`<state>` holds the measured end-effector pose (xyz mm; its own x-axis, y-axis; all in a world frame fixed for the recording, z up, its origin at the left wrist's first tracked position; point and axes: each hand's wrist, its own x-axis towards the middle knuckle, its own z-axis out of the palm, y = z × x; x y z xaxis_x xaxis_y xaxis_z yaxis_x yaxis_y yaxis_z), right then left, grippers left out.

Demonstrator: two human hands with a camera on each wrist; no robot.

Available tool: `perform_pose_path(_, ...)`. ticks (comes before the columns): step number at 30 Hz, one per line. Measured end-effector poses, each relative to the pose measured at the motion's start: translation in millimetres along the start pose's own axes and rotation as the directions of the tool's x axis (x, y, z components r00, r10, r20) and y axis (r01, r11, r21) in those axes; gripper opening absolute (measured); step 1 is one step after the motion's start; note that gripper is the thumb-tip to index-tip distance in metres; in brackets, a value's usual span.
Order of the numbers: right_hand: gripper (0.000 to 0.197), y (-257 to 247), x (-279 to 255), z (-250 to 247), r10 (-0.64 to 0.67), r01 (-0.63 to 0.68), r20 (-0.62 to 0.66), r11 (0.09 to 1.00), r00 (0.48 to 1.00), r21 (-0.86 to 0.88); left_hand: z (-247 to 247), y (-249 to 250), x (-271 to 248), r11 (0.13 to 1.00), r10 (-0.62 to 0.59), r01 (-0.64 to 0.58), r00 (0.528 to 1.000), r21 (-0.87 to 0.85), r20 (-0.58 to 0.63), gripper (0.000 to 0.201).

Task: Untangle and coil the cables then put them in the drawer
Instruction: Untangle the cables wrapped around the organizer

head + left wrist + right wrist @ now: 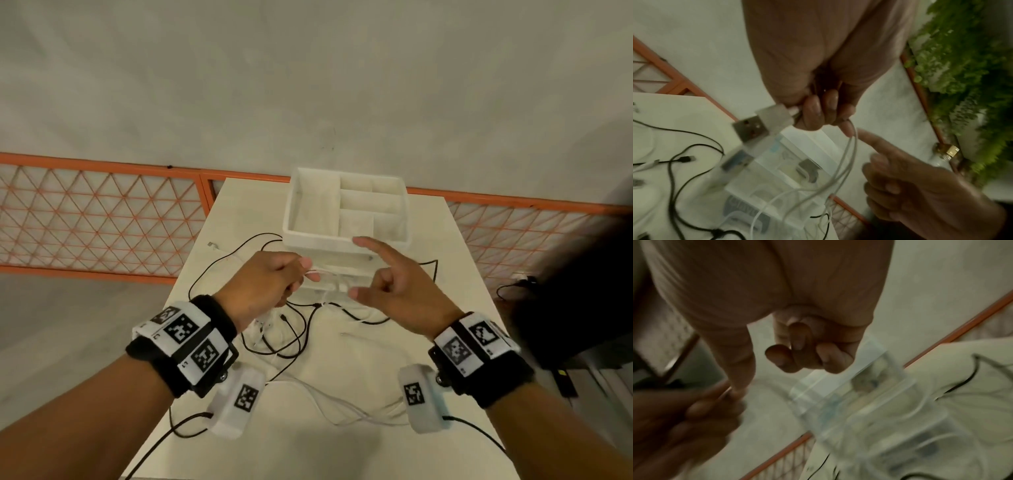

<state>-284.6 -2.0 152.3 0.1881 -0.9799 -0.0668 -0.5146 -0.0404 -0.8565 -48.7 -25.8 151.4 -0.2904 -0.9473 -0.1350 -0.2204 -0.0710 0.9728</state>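
My left hand (294, 274) is raised over the white table (445, 394) and grips a white USB cable (849, 162). The cable's metal plug (756, 129) sticks out of the fist and several loops hang below the fingers. My right hand (356, 267) is beside it and holds nothing. Its index finger and thumb are stretched out and the other fingers (797, 353) are curled, with the index tip reaching toward the left hand's loops. Tangled black cables (294, 329) and more white cable (342, 407) lie on the table below. The white drawer organizer (291, 219) stands just beyond both hands.
An orange lattice fence (102, 212) runs behind the table. A dark object with a black lead (513, 284) lies on the floor at the right. Green foliage (972, 81) fills the right side of the left wrist view. The table's near edge is close to my forearms.
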Motion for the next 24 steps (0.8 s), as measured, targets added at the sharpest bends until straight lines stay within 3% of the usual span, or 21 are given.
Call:
perform_pose_path(1, 0.048, -6.2, 2.5, 14.3, -0.039, 0.041, 0.082, 0.999, 0.996, -0.025, 5.9, 3.2, -0.6, 0.998, 0.045, -0.047, 0.998, 0.046, 0.038, 0.03)
perform_pose_path(3, 0.009, -2.0, 10.1, 34.6, 0.007, 0.009, 0.122, 0.991, 0.993, -0.134, 10.9, 9.5, -2.9, 0.982, 0.128, -0.14, 0.988, 0.131, 0.091, 0.037)
perform_pose_path(7, 0.026, 45.0, 18.2, 11.2, 0.334, -0.33, -0.012, 0.927, 0.943, -0.178, -10.1, 9.1, -9.3, 0.967, 0.101, -0.131, 0.985, 0.22, 0.142, 0.044)
perform_pose_path(9, 0.023, 63.0, 17.5, -12.2, 0.283, -0.326, -0.186, 0.908, 0.941, -0.262, -22.4, -5.1, -10.3, 0.928, -0.024, -0.047, 0.983, 0.371, 0.184, 0.036)
perform_pose_path(12, 0.014, 75.2, 15.7, -26.3, 0.11, -0.233, -0.405, 0.935, 0.908, -0.267, -21.7, -32.3, -10.5, 0.784, -0.226, 0.02, 0.94, 0.621, 0.256, 0.028)
perform_pose_path(13, 0.01, 78.5, 16.7, -25.8, 0.109, -0.213, -0.393, 0.949, 0.913, -0.233, -17.2, -41.0, -10.3, 0.74, -0.277, 0.037, 0.926, 0.671, 0.255, 0.03)
perform_pose_path(15, 0.041, 86.1, 15.0, -17.0, 0.188, -0.242, -0.249, 0.948, 0.95, -0.205, -7.5, -58.7, -8.5, 0.702, -0.319, 0.088, 0.926, 0.707, 0.201, 0.03)
perform_pose_path(17, 0.075, 96.0, 5.6, 1.3, 0.274, -0.3, -0.132, 0.913, 0.953, -0.275, -1.2, -73.4, -7.2, 0.761, -0.314, 0.206, 0.947, 0.615, 0.072, 0.027)
perform_pose_path(18, 0.077, 101.9, -1.0, 14.4, 0.264, -0.296, -0.141, 0.903, 0.954, -0.312, 0.6, -79.0, -6.8, 0.806, -0.318, 0.264, 0.948, 0.53, 0.012, 0.027)
perform_pose_path(20, 0.055, 114.7, -16.2, 45.3, 0.219, -0.269, -0.176, 0.897, 0.96, -0.35, 2.7, -84.2, -6.3, 0.862, -0.338, 0.331, 0.94, 0.384, -0.052, 0.031)
perform_pose_path(21, 0.04, 118.4, -22.4, 61.5, 0.242, -0.275, -0.133, 0.88, 0.961, -0.387, 2.6, -84.2, -5.5, 0.877, -0.342, 0.341, 0.938, 0.339, -0.06, 0.032)
perform_pose_path(22, 0.03, 121.8, -27.4, 77.7, 0.293, -0.283, -0.043, 0.859, 0.955, -0.426, 2.3, -82.5, -4.2, 0.888, -0.341, 0.344, 0.938, 0.304, -0.066, 0.032)
perform_pose_path(24, 0.034, 126.0, -35.8, 105.3, 0.414, -0.27, 0.156, 0.792, 0.897, -0.548, 1.7, -74.3, -2.4, 0.912, -0.334, 0.343, 0.939, 0.223, -0.077, 0.026)
